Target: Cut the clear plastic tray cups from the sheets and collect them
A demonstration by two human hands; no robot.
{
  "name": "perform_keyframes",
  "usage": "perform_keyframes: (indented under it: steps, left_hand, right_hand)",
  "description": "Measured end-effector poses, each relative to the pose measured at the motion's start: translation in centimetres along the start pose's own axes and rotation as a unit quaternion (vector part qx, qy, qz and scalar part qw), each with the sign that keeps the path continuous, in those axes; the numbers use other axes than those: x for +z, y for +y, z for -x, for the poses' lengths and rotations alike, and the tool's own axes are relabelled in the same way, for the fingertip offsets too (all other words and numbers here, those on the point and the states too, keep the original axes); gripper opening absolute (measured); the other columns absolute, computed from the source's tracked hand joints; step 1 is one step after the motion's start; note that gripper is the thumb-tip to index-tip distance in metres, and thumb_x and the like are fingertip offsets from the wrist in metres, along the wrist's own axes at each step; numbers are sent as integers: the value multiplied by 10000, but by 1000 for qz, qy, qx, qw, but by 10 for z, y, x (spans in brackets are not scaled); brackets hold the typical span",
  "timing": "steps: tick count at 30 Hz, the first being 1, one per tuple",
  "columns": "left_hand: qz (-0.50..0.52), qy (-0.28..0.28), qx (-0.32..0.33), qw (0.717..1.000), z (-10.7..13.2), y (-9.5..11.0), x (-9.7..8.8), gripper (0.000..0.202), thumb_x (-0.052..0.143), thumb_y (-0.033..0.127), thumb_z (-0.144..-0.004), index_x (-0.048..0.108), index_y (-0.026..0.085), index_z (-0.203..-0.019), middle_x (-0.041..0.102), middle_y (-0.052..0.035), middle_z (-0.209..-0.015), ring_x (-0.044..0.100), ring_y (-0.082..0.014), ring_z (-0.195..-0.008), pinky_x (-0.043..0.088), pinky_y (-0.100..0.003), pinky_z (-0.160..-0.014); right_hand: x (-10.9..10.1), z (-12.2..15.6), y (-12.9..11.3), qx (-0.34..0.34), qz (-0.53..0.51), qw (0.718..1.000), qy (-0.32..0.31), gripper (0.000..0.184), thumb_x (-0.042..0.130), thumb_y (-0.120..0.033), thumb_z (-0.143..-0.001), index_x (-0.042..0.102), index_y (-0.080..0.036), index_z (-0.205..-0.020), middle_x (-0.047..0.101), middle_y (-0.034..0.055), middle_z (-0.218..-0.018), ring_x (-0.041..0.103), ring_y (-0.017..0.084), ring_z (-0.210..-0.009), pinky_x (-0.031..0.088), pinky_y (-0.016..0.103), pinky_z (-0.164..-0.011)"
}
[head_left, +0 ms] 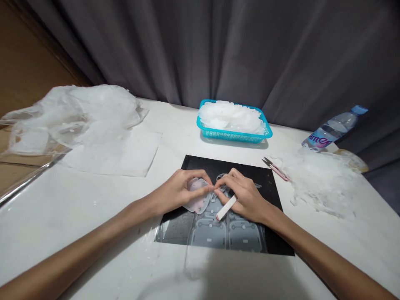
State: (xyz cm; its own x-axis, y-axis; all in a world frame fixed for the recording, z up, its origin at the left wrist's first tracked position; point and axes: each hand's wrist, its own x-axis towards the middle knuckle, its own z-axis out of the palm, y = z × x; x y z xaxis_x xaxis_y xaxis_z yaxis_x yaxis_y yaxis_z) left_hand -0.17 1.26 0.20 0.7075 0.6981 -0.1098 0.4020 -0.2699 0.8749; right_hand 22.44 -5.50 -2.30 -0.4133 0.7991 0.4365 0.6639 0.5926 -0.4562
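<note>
A black mat (268,183) lies on the white table with a clear moulded plastic sheet (225,233) of several cavities on it. My left hand (178,191) is closed on a small translucent plastic piece (196,196) over the sheet's top left part. My right hand (243,193) pinches at the edge of that piece with its fingertips. It also holds a small white stick-like tool (226,207) with a reddish tip, pointing down-left. The two hands touch at the fingertips.
A turquoise basket (234,134) full of translucent pieces stands behind the mat. Small pink snips (276,168) lie right of the mat beside a heap of plastic scraps (321,183). A water bottle (334,130) lies at far right. Crumpled clear sheets (71,116) pile up at left.
</note>
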Motion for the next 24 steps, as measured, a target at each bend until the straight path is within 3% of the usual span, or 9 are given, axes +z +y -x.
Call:
perform_keyframes:
  steps: [2, 4, 6, 8, 10, 12, 14, 18, 24]
  left_hand:
    - [50, 70, -30, 996, -4, -6, 1, 247, 692, 427, -936, 681, 181, -925, 704, -10, -682, 622, -154, -582, 416, -228, -520]
    - [130, 169, -75, 974, -9, -9, -2, 258, 687, 430, -932, 600, 187, -923, 739, -35, -719, 691, -191, -621, 497, -255, -562]
    - [193, 216, -103, 951, -11, -9, -5, 277, 685, 439, -935, 550, 198, -952, 743, -36, -694, 712, -209, -612, 533, -275, -568]
    - [225, 194, -91, 950, -10, -3, -7, 292, 694, 452, -939, 553, 201, -979, 746, -32, -694, 707, -199, -606, 525, -259, -557]
    - [251, 154, -64, 954, -5, 3, -7, 290, 681, 467, -960, 570, 201, -989, 759, -36, -748, 702, -179, -637, 510, -235, -569]
    - [272, 113, -46, 954, -1, 9, -4, 273, 655, 464, -988, 577, 202, -993, 757, -31, -787, 699, -162, -675, 505, -224, -602]
    - [278, 87, -34, 956, 2, 11, -2, 255, 642, 446, -1005, 580, 199, -987, 743, -23, -793, 694, -151, -701, 506, -221, -633]
    - [300, 53, -33, 952, 5, 9, 1, 251, 606, 450, -1030, 563, 204, -1016, 757, -43, -858, 715, -174, -778, 534, -255, -694]
    - [314, 41, -44, 948, 7, 6, 8, 270, 613, 465, -1028, 552, 207, -1081, 710, 1, -806, 628, -119, -673, 464, -211, -622]
  right_hand:
    - [2, 2, -2, -27, 31, 999, 7, 96, 533, -159, -1002, 616, -198, -972, 683, 51, -869, 560, 208, -823, 452, 321, -681]
    - [2, 4, -3, -59, 38, 997, 22, 106, 524, -124, -971, 591, -200, -938, 667, 41, -839, 544, 201, -786, 445, 314, -662]
    - [3, 6, -4, -67, 19, 996, 60, 108, 532, -112, -953, 574, -208, -925, 649, 24, -815, 534, 187, -758, 444, 300, -653]
    - [3, 7, -2, -17, 8, 993, 118, 98, 552, -119, -962, 577, -212, -939, 645, 13, -826, 541, 177, -763, 451, 294, -677]
    - [4, 7, 0, 75, 20, 984, 163, 62, 574, -157, -988, 592, -213, -968, 651, 18, -871, 564, 181, -805, 460, 304, -723]
    - [5, 5, 3, 154, 37, 971, 177, 31, 575, -223, -1015, 602, -214, -1003, 655, 35, -932, 584, 200, -862, 469, 326, -757]
    - [6, 5, 5, 191, 50, 964, 178, 90, 549, -276, -1038, 601, -211, -1072, 653, 61, -1019, 595, 222, -929, 479, 349, -784]
    - [7, 7, 3, 178, 62, 963, 193, 174, 490, -289, -1066, 583, -208, -1189, 628, 93, -1143, 595, 239, -1032, 489, 367, -823]
    - [4, 7, -4, 102, 38, 984, 144, 104, 536, -258, -1054, 613, -195, -1082, 670, 49, -943, 606, 201, -860, 476, 324, -724]
